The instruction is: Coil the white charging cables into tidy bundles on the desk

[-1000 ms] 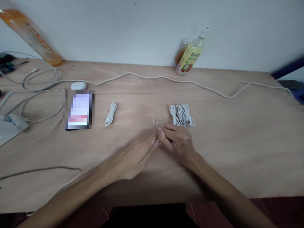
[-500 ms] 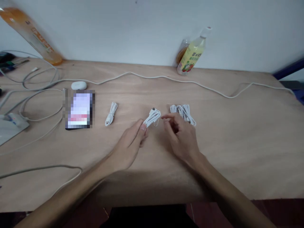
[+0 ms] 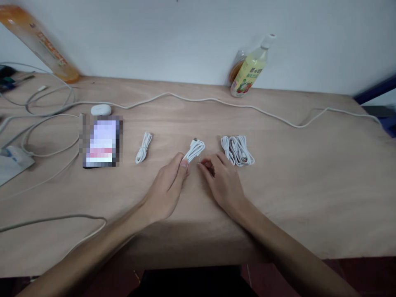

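My left hand (image 3: 169, 181) is closed on the lower end of a coiled white USB cable (image 3: 195, 150), held above the table with its plug at the top. Beside it, my right hand (image 3: 223, 177) has thumb and forefinger pinched at a thin white twist tie (image 3: 199, 157) hanging from the coil. Just beyond the right hand lie several bundled white cables (image 3: 239, 150). Another tied white cable bundle (image 3: 144, 147) rests on the table to the left of my left hand.
A phone (image 3: 102, 142) and a white earbud case (image 3: 101, 110) lie left. One long white cord (image 3: 192, 100) crosses the wooden table (image 3: 297, 194). Against the wall stand a yellow drink bottle (image 3: 250, 72) and an orange bottle (image 3: 46, 45). Loose cables (image 3: 51, 154) tangle at far left.
My right hand has moved left and toward me, off the cable pile, to the twist tie. The left hand and its cable have shifted slightly left.
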The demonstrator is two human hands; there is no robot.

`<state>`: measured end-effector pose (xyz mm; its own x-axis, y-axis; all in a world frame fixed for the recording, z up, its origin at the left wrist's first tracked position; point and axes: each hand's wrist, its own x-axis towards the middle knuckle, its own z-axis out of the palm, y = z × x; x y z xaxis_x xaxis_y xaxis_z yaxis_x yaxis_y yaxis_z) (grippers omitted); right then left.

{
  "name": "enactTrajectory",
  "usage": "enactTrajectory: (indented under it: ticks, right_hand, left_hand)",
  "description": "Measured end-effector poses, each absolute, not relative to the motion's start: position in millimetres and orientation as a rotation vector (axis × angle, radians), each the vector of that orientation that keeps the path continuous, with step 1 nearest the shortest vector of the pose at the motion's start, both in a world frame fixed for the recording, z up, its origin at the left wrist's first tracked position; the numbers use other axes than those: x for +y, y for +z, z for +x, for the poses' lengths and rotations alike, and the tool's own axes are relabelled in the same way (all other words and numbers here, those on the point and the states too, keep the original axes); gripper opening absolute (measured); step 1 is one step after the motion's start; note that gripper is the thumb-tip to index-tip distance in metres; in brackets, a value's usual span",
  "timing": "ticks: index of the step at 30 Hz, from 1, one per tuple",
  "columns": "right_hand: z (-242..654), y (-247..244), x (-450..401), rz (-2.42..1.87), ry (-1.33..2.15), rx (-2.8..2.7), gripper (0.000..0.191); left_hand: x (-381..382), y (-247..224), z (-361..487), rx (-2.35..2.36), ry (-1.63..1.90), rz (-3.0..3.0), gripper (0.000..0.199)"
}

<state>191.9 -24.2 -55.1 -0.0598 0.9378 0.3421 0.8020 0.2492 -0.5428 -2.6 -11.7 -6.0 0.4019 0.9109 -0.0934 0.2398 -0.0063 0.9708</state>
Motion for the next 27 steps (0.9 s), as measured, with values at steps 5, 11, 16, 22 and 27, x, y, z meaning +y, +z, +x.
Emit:
enactTrajectory:
  ticks: [5, 11, 16, 22, 27]
  right_hand:
    - [189.9, -57.8, -23.7, -1.589, 0.151, -1.942, 0.018]
    - [189.8, -59.0, -23.0, -1.610, 0.110, -1.968, 0.021]
    - [190.1, -52.9, -21.8, -1.590, 0.284, -1.845, 0.017]
    - [187.1, -35.6, -25.6, -1.359, 0.962, -1.434, 0.022]
    - [186.4, -22.0, -28.4, -1.138, 1.646, -1.007, 0.042]
  left_hand:
    - [-11.8, -7.3, -2.3, 1.066, 0.748, 1.522, 0.035]
    - [-10.2, -8.0, -3.8, 1.077, 0.791, 1.494, 0.035]
    - [-9.2, -9.1, -4.1, 1.083, 0.834, 1.470, 0.037]
    - [-5.8, -10.3, -2.9, 1.109, 0.943, 1.368, 0.038]
    - [-5.0, -10.7, -2.8, 1.095, 1.009, 1.351, 0.040]
